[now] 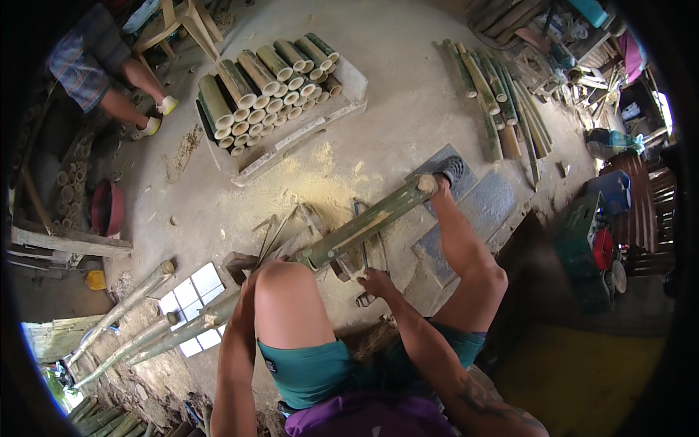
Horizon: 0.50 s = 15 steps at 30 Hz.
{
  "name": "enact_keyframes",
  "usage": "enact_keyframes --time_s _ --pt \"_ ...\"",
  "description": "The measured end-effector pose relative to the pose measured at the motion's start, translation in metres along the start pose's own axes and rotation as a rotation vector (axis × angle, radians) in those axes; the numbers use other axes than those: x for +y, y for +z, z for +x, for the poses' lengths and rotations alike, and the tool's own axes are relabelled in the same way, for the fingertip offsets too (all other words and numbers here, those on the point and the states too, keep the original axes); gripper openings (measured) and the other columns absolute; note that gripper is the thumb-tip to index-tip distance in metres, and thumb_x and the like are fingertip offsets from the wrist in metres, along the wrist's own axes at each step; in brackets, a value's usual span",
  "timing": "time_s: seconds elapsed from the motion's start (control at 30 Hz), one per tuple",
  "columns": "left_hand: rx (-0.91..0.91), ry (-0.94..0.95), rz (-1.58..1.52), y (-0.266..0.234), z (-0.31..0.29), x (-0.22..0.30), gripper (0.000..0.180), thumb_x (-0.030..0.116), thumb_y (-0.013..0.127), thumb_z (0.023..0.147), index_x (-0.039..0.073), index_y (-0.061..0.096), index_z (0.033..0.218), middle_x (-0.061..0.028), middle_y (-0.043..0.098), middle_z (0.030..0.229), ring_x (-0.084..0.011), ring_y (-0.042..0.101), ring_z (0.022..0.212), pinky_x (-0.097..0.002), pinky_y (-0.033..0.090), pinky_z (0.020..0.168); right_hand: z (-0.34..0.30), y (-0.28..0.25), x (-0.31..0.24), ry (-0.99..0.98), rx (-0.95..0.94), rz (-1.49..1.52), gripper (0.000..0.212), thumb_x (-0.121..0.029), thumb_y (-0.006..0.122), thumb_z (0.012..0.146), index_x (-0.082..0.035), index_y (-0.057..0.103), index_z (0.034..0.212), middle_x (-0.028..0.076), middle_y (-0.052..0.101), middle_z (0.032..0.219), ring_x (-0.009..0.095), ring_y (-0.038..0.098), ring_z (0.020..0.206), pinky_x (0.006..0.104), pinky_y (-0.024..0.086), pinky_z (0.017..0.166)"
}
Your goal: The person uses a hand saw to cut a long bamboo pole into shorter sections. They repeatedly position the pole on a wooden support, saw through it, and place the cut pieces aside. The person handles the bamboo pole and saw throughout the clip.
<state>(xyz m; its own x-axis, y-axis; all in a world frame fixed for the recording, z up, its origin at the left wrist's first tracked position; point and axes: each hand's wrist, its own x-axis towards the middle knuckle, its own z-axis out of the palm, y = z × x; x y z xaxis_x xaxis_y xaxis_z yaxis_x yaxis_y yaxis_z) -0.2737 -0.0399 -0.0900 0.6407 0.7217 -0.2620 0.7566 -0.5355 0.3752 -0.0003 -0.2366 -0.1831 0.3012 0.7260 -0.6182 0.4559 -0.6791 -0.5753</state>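
A thick green bamboo pole [371,221] slants across in front of my knees, its far right end by my right foot. Across its middle lies a hacksaw [357,208], its thin frame showing on both sides of the pole. My right hand [376,282] is closed around the saw's near end, just below the bamboo. My left arm reaches down beside my left knee, near the pole's left part; the knee hides most of my left hand [253,277], and its fingers do not show. Wood pieces [313,218] and thin strips lie under and behind the pole.
Short cut bamboo tubes [255,109] are stacked in a low tray [280,151] beyond. Longer bamboo pieces [502,95] lie at the far right. Poles [138,295] stretch off left past white tiles [191,298]. Another person's legs [131,95] stand far left, near a plastic chair [182,25].
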Motion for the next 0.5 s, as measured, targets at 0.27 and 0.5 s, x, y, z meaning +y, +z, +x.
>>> enact_keyframes --time_s 0.27,0.5 --pt "-0.158 0.062 -0.031 -0.013 0.015 -0.005 0.057 0.044 0.066 0.089 0.007 0.053 0.131 -0.018 0.067 0.117 -0.0426 0.062 0.11 -0.0528 0.048 0.093 -0.005 -0.081 -0.038 0.049 0.382 1.214 0.063 -0.049 0.065 0.098 -0.005 0.051 0.141 0.008 0.067 0.112 0.023 0.067 0.1 0.0399 0.054 0.082" --pt "-0.392 0.098 -0.131 -0.023 0.038 -0.027 0.059 0.047 0.067 0.088 0.007 0.053 0.128 -0.0194 0.068 0.116 -0.044 0.062 0.111 -0.0522 0.048 0.094 0.044 -0.18 -0.046 -0.106 0.546 1.728 0.063 -0.034 0.075 0.093 -0.008 0.046 0.142 0.007 0.063 0.12 0.021 0.065 0.1 0.0377 0.056 0.08"
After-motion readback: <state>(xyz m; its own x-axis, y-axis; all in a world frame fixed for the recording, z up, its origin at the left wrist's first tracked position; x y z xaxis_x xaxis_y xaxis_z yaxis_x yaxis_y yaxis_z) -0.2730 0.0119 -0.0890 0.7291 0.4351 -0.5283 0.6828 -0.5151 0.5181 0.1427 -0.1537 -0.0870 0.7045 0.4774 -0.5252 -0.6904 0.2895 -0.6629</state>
